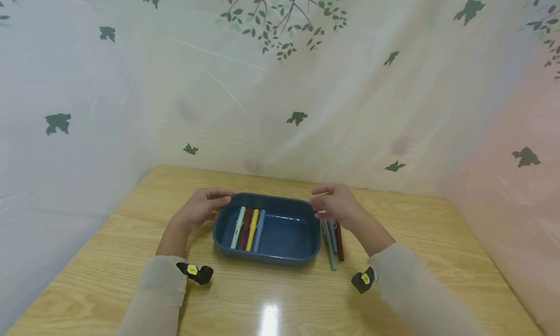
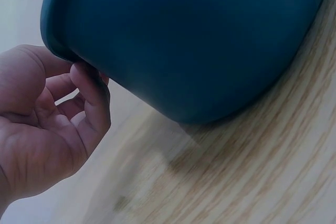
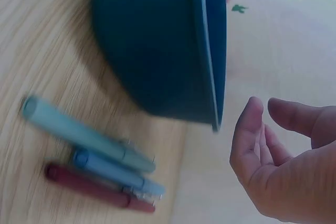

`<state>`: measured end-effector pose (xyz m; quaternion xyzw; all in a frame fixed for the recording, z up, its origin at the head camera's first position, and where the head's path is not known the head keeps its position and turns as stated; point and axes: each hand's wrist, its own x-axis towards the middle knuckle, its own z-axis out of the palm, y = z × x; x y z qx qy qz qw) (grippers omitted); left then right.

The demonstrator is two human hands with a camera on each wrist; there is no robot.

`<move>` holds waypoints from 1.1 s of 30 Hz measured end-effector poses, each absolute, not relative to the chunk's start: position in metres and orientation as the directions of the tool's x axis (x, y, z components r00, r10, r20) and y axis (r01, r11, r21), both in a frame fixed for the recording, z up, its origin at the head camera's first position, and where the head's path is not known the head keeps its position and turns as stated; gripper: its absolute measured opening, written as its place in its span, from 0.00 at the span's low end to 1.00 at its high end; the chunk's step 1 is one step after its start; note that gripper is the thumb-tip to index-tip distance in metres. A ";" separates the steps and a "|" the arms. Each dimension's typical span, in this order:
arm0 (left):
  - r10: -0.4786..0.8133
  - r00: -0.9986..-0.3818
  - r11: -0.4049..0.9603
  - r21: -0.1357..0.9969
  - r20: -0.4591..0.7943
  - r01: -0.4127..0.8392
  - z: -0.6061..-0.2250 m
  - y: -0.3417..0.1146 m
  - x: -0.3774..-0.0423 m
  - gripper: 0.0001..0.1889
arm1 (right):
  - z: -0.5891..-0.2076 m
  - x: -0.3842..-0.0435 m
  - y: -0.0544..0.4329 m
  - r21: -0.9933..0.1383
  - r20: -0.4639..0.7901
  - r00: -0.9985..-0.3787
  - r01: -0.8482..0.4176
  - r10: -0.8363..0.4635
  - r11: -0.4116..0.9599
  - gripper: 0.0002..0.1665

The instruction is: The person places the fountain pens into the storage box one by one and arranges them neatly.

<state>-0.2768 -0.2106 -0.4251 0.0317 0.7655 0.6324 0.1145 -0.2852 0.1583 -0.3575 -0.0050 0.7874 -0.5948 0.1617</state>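
A dark blue rectangular bin (image 1: 284, 262) with rounded corners stands on the table. My left hand (image 1: 202, 208) pinches the rim at its far left corner; in the left wrist view, the fingertips (image 2: 84, 77) are right under the lip. Inside, on the left side, lie a pale green pen (image 1: 237, 229), a dark red pen (image 1: 246, 230), a yellow pen (image 1: 252, 230) and a blue pen (image 1: 259, 231), side by side. My right hand (image 3: 294, 166) hovers just off the bin's right end, fingers loosely bent, with nothing in them.
Beside the bin's right end, below my right hand, lie a grey-green pen (image 3: 79, 129), a blue pen (image 3: 115, 171) and a dark red pen (image 3: 94, 188). The wooden table (image 1: 109, 277) meets a printed curtain (image 1: 218, 112) at its back and sides.
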 end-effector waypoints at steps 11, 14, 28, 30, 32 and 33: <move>0.183 -0.974 0.205 0.974 -0.136 -0.097 -0.428 -0.211 -0.278 0.23 | -0.363 -0.284 0.193 -0.920 -0.232 -0.954 0.152 -0.188 0.362 0.22; 0.176 -0.975 0.208 0.973 -0.139 -0.101 -0.428 -0.211 -0.278 0.22 | -0.367 -0.284 0.200 -0.915 -0.234 -0.955 0.152 -0.184 0.375 0.23; 0.173 -0.974 0.195 0.975 -0.144 -0.109 -0.429 -0.210 -0.279 0.22 | -0.397 -0.274 0.228 -0.869 -0.263 -0.949 0.156 -0.171 0.470 0.23; 0.177 -0.974 0.196 0.975 -0.144 -0.108 -0.429 -0.210 -0.279 0.22 | -0.400 -0.274 0.229 -0.856 -0.269 -0.949 0.159 -0.162 0.492 0.23; 0.175 -0.974 0.196 0.974 -0.144 -0.109 -0.428 -0.210 -0.279 0.22 | -0.403 -0.273 0.230 -0.848 -0.280 -0.948 0.171 -0.152 0.502 0.23; 0.177 -0.974 0.198 0.975 -0.142 -0.106 -0.428 -0.211 -0.278 0.22 | -0.404 -0.273 0.230 -0.844 -0.285 -0.947 0.176 -0.146 0.506 0.23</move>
